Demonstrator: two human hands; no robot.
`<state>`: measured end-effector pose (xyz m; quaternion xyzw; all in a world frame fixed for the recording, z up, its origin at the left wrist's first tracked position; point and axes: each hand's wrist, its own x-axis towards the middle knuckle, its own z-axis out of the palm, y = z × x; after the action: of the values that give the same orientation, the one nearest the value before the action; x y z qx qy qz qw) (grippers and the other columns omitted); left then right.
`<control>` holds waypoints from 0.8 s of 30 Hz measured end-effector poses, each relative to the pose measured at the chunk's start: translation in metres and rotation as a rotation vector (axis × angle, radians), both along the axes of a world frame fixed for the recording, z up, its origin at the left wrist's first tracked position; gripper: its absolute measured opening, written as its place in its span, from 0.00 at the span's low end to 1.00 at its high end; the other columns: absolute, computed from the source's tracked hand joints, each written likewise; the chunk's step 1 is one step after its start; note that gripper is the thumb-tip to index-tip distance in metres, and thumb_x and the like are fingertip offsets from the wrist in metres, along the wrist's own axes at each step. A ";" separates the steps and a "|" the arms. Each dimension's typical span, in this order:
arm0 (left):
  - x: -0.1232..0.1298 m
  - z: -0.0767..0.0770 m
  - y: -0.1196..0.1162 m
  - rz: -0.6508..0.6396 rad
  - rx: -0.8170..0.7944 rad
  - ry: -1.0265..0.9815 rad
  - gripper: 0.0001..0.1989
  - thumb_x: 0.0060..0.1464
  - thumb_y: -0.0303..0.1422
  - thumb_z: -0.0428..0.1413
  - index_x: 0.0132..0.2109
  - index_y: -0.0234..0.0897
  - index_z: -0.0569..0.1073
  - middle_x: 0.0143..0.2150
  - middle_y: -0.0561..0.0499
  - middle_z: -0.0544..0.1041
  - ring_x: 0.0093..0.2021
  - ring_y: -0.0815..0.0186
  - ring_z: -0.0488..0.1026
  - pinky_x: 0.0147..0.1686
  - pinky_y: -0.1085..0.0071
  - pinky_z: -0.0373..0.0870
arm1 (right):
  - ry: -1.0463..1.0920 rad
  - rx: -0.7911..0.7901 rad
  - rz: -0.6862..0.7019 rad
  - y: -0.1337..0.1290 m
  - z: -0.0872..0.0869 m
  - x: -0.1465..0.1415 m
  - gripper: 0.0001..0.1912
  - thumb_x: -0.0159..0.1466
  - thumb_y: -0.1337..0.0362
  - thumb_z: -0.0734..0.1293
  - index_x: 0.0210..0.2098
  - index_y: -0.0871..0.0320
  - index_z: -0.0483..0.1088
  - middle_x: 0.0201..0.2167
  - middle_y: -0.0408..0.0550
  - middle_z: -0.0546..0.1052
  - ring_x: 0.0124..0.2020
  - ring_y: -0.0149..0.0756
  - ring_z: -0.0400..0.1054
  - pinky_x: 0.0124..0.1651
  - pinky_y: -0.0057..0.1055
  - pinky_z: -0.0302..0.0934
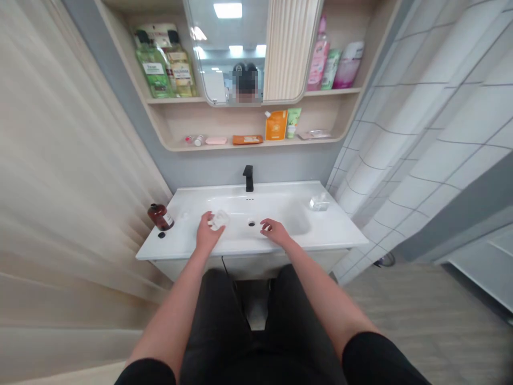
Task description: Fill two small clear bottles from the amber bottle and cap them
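Left hand (207, 233) curled over a clear cup (220, 220) at the near left of the white ceramic basin (240, 191), palm on top, seemingly to steady it against the slope; right hand (276, 231) open, empty and palm down just right of the drain (251, 223), well apart from the left, both forearms angled inward from short black sleeves (148, 373). Amber glass bottle (160, 217) and small black cap (161, 235) at the left edge, probably kept within reach yet out of the basin, with a clear soap dish (319, 202) at the far right.
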<state>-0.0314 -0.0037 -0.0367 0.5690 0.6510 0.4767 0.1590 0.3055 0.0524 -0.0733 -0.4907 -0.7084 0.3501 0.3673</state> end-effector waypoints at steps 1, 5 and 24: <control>0.018 -0.003 0.003 -0.105 -0.016 -0.058 0.43 0.53 0.32 0.70 0.72 0.44 0.63 0.65 0.40 0.77 0.64 0.53 0.78 0.61 0.56 0.78 | 0.041 0.005 0.066 -0.001 0.001 -0.005 0.27 0.57 0.61 0.78 0.56 0.49 0.81 0.48 0.49 0.85 0.39 0.42 0.76 0.51 0.43 0.72; 0.071 -0.019 0.014 -0.401 -0.074 -0.223 0.46 0.50 0.29 0.71 0.73 0.44 0.64 0.67 0.37 0.77 0.69 0.51 0.75 0.61 0.55 0.77 | 0.240 -0.015 0.242 -0.002 0.005 -0.026 0.52 0.51 0.59 0.85 0.72 0.44 0.69 0.73 0.55 0.71 0.57 0.48 0.75 0.55 0.45 0.75; -0.016 0.008 0.002 0.342 0.125 -0.054 0.19 0.67 0.31 0.53 0.63 0.39 0.70 0.61 0.39 0.77 0.62 0.56 0.77 0.63 0.56 0.76 | 0.302 -0.139 0.146 0.002 -0.005 -0.027 0.37 0.48 0.61 0.81 0.56 0.47 0.70 0.51 0.47 0.78 0.54 0.46 0.74 0.55 0.44 0.73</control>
<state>-0.0477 -0.0021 -0.0283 0.4458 0.7029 0.5513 0.0575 0.2781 0.0546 -0.0786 -0.4039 -0.6530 0.4935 0.4085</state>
